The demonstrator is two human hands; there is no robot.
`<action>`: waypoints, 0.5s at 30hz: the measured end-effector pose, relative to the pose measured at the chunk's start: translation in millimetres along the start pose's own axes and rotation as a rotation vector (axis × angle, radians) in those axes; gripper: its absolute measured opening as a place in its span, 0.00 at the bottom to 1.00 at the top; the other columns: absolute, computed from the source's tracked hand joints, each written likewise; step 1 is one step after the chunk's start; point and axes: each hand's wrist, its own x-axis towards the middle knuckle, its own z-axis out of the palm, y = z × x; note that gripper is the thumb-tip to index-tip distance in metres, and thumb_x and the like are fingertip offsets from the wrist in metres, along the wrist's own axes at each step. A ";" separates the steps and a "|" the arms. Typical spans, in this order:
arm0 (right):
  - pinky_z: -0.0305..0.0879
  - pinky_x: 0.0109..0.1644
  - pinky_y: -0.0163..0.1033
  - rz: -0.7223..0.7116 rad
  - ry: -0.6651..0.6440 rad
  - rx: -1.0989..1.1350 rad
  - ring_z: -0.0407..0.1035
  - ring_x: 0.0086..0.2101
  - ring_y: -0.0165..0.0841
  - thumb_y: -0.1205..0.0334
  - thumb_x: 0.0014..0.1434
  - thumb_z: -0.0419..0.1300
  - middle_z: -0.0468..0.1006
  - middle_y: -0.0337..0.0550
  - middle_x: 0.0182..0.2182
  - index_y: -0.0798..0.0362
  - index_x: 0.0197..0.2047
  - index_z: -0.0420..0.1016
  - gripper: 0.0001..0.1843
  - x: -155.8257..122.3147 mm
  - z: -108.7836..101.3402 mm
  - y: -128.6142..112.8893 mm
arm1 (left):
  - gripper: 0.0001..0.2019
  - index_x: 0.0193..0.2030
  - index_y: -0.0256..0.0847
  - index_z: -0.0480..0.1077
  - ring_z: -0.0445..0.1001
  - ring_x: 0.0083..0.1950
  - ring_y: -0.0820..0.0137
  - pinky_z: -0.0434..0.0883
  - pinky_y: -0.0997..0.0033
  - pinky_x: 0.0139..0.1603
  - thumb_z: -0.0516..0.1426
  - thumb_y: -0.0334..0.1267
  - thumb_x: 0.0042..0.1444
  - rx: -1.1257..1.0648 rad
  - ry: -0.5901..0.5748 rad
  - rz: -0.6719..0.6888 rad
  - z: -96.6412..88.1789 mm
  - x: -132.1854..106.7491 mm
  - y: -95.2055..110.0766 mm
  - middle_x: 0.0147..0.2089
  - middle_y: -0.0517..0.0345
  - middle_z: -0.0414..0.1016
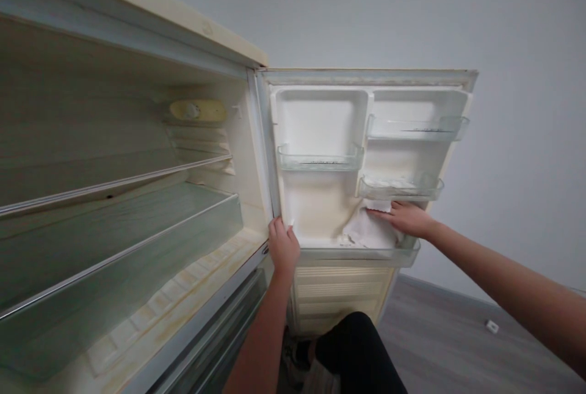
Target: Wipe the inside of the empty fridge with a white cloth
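An old cream fridge stands with its door (pixel 320 211) swung wide to the right. My left hand (pixel 282 246) rests on the door's inner edge near the hinge, fingers curled over it. My right hand (pixel 407 218) lies flat, fingers stretched out, pressing a white cloth (pixel 368 230) against the door's inner wall just above the bottom door bin (pixel 361 253). The cloth is crumpled and hangs down into that bin.
Clear door bins (pixel 318 162) (pixel 414 128) (pixel 400 186) sit above the hands. Glass shelves (pixel 114 223) cross the fridge interior at left, with a yellowish lamp housing (pixel 196 111) at the back. My dark-clothed knee (pixel 357 345) is below; grey wood floor (pixel 448 333) with a small white object (pixel 492 325).
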 end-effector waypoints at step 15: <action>0.51 0.74 0.64 -0.186 0.216 0.197 0.67 0.56 0.46 0.56 0.72 0.55 0.78 0.54 0.50 0.55 0.79 0.58 0.36 163.0 -16.9 -81.4 | 0.15 0.59 0.37 0.65 0.72 0.65 0.48 0.71 0.45 0.65 0.51 0.32 0.67 -0.015 0.027 0.002 2.2 -4.7 3.5 0.62 0.34 0.70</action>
